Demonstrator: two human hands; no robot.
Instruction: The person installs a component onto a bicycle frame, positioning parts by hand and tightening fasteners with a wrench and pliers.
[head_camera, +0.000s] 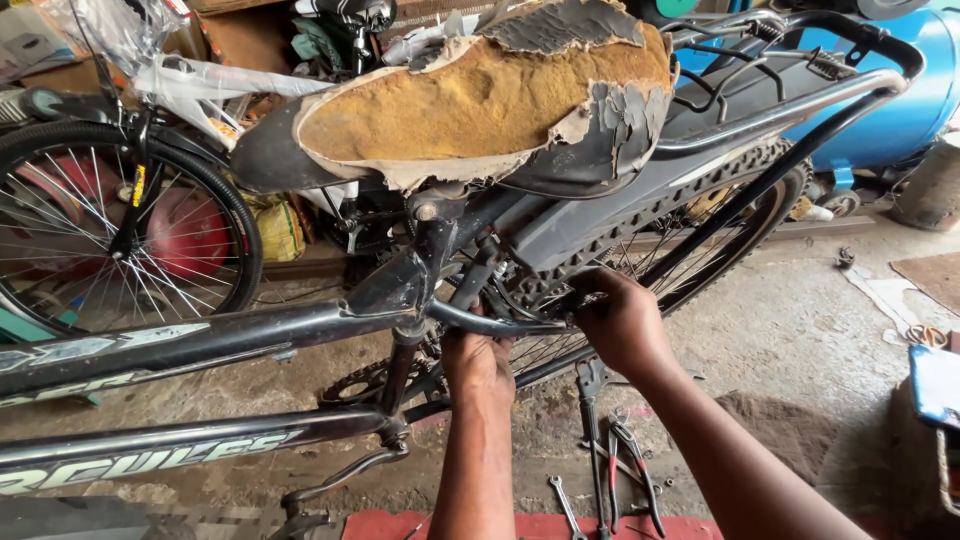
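A black bicycle (200, 340) stands before me, its saddle (480, 100) torn open to yellow foam. My left hand (478, 365) reaches in under the seat tube and is closed around a curved black metal stay (500, 325) near the rear wheel (700, 220). My right hand (622, 320) grips the same area from the right, fingers pressed against the knobby tyre and the mudguard (600, 215). What the fingertips hold is hidden behind the frame tubes.
Pliers with red-and-black handles (630, 470) and spanners (565, 505) lie on the concrete floor below my arms, beside a red mat (520, 525). Another bicycle wheel (110, 230) stands at left. A blue drum (900, 110) is behind at right.
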